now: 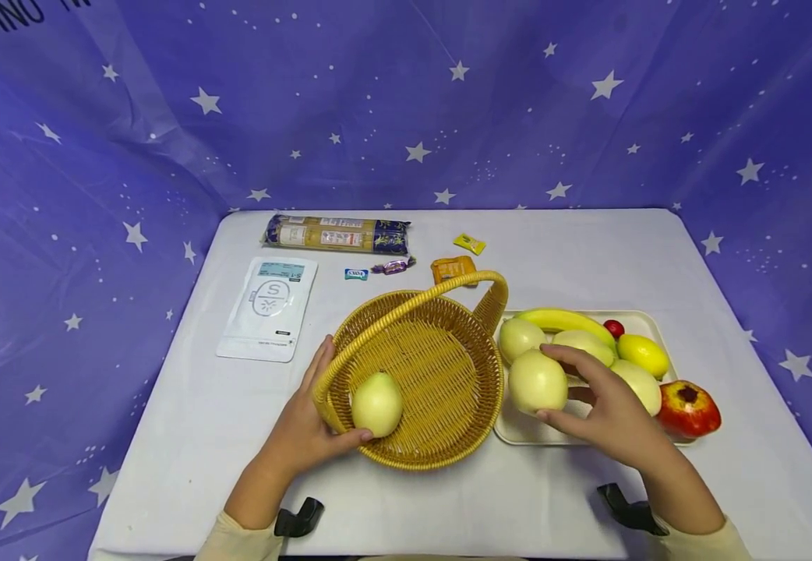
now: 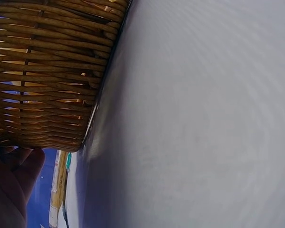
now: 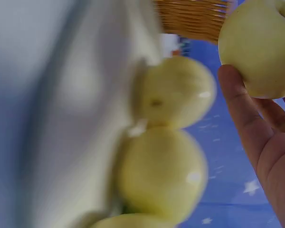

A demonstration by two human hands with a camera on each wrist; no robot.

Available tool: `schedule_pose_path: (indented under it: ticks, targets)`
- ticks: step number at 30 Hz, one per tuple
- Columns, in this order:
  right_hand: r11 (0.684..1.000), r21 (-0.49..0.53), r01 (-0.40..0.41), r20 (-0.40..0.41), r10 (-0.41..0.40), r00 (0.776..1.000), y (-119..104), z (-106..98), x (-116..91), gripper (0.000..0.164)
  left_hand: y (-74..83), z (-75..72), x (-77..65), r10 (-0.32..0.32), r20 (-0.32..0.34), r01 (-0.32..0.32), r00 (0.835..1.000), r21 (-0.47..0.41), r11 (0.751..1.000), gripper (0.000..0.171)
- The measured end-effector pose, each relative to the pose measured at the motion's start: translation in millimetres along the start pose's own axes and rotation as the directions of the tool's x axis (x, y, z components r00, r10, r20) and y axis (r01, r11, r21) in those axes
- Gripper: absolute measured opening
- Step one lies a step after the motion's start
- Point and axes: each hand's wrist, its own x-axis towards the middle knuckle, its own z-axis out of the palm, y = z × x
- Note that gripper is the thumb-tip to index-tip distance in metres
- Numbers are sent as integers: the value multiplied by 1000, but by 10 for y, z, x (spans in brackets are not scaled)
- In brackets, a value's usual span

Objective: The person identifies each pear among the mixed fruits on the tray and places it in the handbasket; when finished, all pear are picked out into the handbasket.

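A woven wicker basket [image 1: 441, 389] with an arched handle stands mid-table, one pale yellow-green pear [image 1: 378, 403] lying inside on its left. My left hand [image 1: 311, 425] grips the basket's left side, thumb over the rim and fingers along the outer wall; the left wrist view has its fingertips [image 2: 31, 166] against the weave. Between thumb and fingers, my right hand [image 1: 609, 405] holds another round, pale pear [image 1: 538, 382] above the tray's left part, just right of the basket. In the right wrist view this held pear [image 3: 259, 47] is up off the tray, apart from the other fruit.
The cream tray [image 1: 539, 432] carries several pale fruits, a banana [image 1: 563, 319], a lemon [image 1: 643, 356], a small red fruit [image 1: 613, 329] and a pomegranate [image 1: 689, 409] at its right edge. Behind lie a noodle pack [image 1: 339, 235], a white pouch [image 1: 269, 308] and several wrapped sweets.
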Motion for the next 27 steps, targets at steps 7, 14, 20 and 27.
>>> schedule_pose_path:
  ticks: [7, 14, 20, 27]
  targets:
    - [976, 84, 203, 25, -205, 978, -662, -74, 274, 80, -2, -4, 0, 7, -5, -7, 1000, 11, 1000, 136]
    - [964, 139, 225, 149, -245, 958, -1056, 126, 573, 74, 3, 0, -2, 16, -13, -16, 1000, 20, 1000, 136]
    - [970, 64, 235, 263, -244, 933, -999, 396, 1009, 72, -8, -1, -4, 12, -15, -12, 1000, 11, 1000, 136]
    - [981, 91, 170, 353, -192, 916, -878, 753, 1482, 69, -10, -10, 11, 23, -6, -23, 1000, 5, 1000, 135]
